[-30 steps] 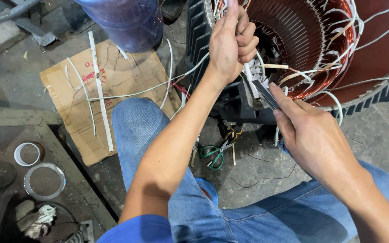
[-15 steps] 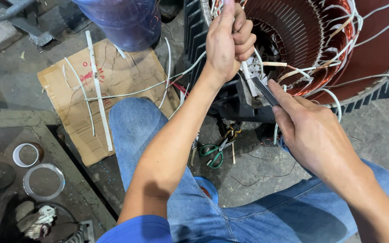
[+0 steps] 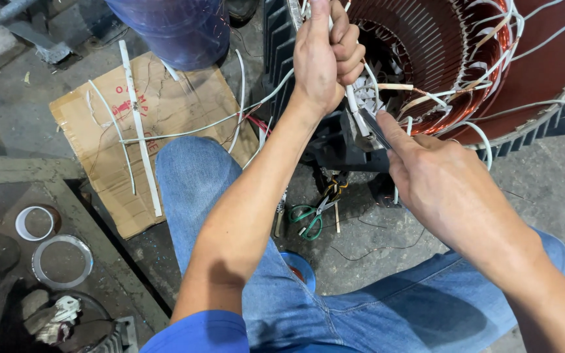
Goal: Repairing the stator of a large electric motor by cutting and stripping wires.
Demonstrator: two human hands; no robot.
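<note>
At the stator's rim [image 3: 492,124], left hand [image 3: 325,59] fists white leads, right hand [image 3: 439,176] pinches a blade.

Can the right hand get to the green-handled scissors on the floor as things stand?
Probably yes, once freed. The right hand is busy pressing a thin dark tool at the stator windings. The green-handled scissors lie uncovered on the floor between the knees, below that hand, nothing over them.

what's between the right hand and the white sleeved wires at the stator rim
Nothing visible. The right hand already presses a thin dark tool against the white sleeved wires at the stator rim, while the left hand grips the wires just above.
</note>
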